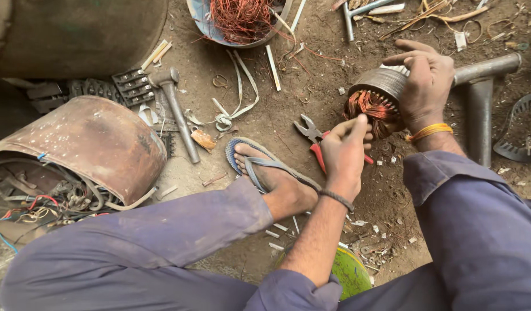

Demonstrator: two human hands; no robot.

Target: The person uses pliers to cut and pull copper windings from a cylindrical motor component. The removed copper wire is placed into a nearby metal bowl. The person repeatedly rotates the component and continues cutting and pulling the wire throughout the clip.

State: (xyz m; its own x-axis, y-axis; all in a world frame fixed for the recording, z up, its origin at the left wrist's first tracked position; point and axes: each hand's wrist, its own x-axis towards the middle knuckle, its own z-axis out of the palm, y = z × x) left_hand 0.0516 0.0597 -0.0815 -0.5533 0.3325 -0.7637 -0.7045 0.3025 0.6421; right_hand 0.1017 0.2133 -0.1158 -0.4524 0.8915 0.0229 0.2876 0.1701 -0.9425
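Where pliers lie, hammer nearby

The motor stator is seen as dull grey laminated metal, finely ribbed on its outer wall, with copper-red wire windings packed in its open end, lightly glossy. It is gripped by the right hand, whose wrist is ringed by a yellow-orange thread band; a dark braided cord is worn on the left hand. The pliers show matt steel jaws and red plastic handles. The hammer is bare, worn metal. A rusted, pitted sheet-metal housing is noted. The ground is rough, dusty earth. The sandal appears as soft rubber.
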